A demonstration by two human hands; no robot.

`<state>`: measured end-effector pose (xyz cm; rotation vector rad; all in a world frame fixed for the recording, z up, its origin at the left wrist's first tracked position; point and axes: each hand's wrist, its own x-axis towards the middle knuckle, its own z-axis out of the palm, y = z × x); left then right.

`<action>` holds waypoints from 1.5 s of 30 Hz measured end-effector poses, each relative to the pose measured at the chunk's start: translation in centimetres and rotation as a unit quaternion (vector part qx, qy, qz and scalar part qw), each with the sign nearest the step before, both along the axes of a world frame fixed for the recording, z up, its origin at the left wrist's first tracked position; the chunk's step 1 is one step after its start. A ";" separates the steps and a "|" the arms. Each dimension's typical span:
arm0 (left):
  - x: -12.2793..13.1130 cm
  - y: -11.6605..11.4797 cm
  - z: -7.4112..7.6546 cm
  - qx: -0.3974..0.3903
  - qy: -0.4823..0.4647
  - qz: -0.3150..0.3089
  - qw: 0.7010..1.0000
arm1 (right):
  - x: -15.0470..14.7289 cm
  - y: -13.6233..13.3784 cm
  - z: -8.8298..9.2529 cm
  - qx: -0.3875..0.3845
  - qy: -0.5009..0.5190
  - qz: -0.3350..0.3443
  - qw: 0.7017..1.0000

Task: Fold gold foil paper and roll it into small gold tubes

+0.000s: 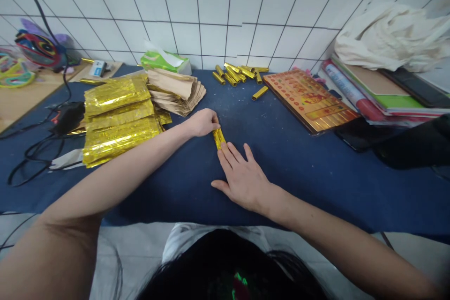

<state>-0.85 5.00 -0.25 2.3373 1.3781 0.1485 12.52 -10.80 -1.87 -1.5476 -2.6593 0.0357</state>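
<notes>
One small gold roll (218,138) lies on the blue table (309,168), pinched at its far end by the left hand (202,123), whose fingers are curled closed on it. The right hand (242,178) lies open and flat, fingertips pressing its near end. A pile of finished rolls (239,74) sits farther back; stacked gold foil sheets (117,119) and brown paper (176,91) remain, so much seems left.

A small home craft workshop: a white-tiled wall (225,4) backs a blue-covered table (309,168), with gold foil sheets (117,119) stacked at its left edge, finished gold rolls (239,74) heaped along its far edge, and books (383,91) piled at its right corner.
</notes>
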 end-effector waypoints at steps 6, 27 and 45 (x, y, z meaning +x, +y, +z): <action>0.8 -0.4 0.0 0.042 0.056 -0.005 0.998 | 0.1 0.1 0.0 -0.001 0.003 0.007 1.000; -2.7 -6.6 -1.4 0.138 0.069 -0.236 0.959 | -0.2 0.0 0.1 0.004 0.000 0.009 1.000; -2.6 -5.5 -2.1 0.132 0.125 -0.184 0.966 | 0.9 -0.4 0.1 -0.009 0.071 -0.037 0.997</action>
